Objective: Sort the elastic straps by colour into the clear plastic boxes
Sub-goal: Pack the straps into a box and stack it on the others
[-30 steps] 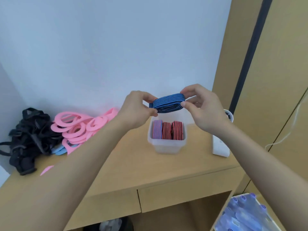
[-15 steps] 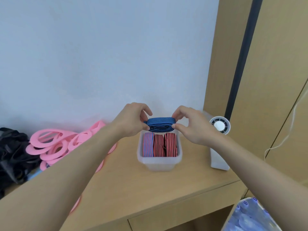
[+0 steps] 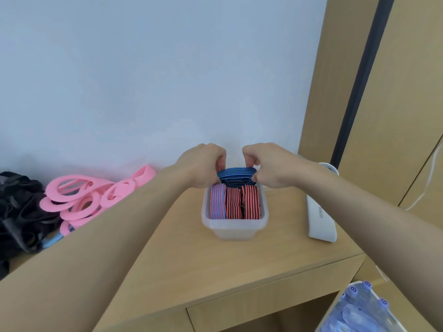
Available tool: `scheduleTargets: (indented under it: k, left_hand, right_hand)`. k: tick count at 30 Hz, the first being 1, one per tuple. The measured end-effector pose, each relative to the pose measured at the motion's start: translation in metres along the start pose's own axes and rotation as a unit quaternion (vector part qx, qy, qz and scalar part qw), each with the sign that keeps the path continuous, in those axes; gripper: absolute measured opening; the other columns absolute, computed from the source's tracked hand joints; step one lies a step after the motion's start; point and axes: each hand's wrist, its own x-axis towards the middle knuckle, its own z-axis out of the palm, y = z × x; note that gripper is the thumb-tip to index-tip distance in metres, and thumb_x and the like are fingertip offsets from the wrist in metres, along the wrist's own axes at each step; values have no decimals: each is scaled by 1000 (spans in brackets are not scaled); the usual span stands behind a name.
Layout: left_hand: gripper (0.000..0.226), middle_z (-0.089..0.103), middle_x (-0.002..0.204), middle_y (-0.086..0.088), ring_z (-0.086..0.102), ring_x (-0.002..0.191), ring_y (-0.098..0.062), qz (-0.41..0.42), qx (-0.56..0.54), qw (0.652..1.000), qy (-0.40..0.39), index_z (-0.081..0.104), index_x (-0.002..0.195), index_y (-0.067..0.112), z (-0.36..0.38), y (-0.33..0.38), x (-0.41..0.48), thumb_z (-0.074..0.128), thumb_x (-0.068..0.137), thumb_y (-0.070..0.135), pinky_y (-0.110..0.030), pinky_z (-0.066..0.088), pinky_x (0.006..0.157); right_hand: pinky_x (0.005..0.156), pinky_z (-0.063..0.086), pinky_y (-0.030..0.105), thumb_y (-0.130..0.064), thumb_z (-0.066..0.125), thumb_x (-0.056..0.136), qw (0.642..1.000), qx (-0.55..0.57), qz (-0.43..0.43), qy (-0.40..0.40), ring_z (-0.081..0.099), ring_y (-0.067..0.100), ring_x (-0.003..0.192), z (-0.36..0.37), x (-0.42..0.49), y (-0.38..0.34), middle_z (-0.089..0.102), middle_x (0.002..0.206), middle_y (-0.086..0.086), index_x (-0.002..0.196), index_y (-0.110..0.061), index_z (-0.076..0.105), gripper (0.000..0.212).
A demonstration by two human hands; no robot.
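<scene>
- The far end of the clear plastic box is covered by both hands, so how deep the blue-and-black striped strap sits in it cannot be told.
- The fingertips of both hands curl out of sight behind the strap; only the knuckles and backs show.
- A black heap of straps or webbing is cut off at the left edge, and its make-up is hard to read.
- At the lower right corner a pack of clear bottles with blue caps is cut off by the frame.
- The left hand is curled closed on the left end of the folded blue-and-black strap.
- The right hand is curled closed on its right end; the strap is held flat between them at the box's far rim.
- In the near part of the box three folded straps stand on edge side by side: a red-and-blue striped strap on the left, then two red-and-black striped straps, touching one another.
- The box stands on a light wooden table against a pale wall.
- Pink foam rings lie piled left of the box; a white case marked MINISO lies to its right.
- A wooden cabinet rises at the right.
</scene>
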Motion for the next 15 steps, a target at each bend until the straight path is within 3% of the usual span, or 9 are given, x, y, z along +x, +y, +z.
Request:
scheduleTargets:
  k: [7,12,15]
  left_hand:
    - [26,67,88,7,65,90,-20,3,-5,1000,-21,58,76,29,0,-1,4,81,74,18,-41,57,80]
    - [19,73,100,2,67,99,-18,5,-36,998,-45,74,98,16,-7,-7,2,79,81,8,-35,54,91]
    - [17,74,102,1,66,100,-19,5,-35,999,-35,75,100,16,-4,-6,-1,75,84,8,-33,54,90]
  right_hand:
    - [83,52,41,-2,67,83,997,-65,3,-43,56,26,100,-5,8,-12,57,106,3,89,-17,50,24]
    - [83,51,38,-3,69,86,995,-84,5,-57,57,26,103,-6,8,-14,56,110,2,93,-16,52,23]
    - [84,50,37,-5,71,87,994,-91,10,-64,57,26,106,-6,9,-18,54,113,3,98,-14,56,21]
